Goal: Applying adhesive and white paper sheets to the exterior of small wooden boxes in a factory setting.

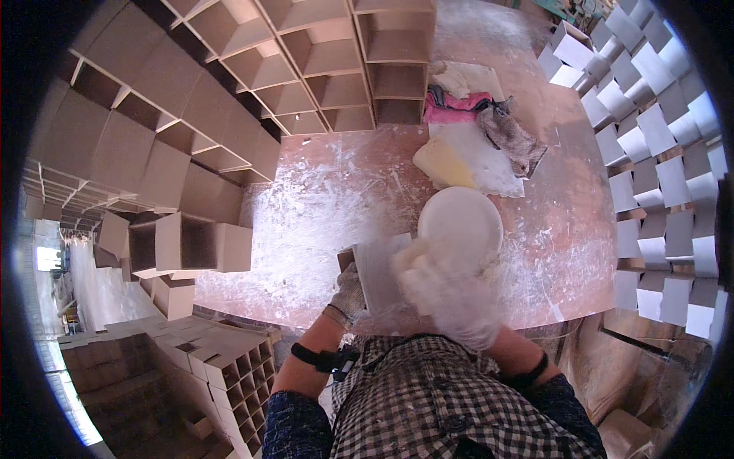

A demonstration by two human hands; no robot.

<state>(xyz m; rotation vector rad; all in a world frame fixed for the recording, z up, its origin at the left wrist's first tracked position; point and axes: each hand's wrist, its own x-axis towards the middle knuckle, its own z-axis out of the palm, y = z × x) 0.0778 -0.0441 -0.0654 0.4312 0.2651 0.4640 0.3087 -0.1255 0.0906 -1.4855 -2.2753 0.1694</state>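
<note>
My left hand, in a grey knit glove, grips the left side of a small cardboard box near the table's front edge. The box's upper face looks pale and is smeared by motion. Over the box's right side and the near rim of a round white tub is my right hand. It is pale, covered or gloved, and too blurred for its fingers to show; whether it holds something I cannot make out. The tub stands just right of the box, and its inside looks white.
The reddish table is streaked with white. A yellowish pad, a pink cloth and a patterned cloth lie beyond the tub. Open cardboard boxes are stacked at left and back; boxes with raised flaps line the right.
</note>
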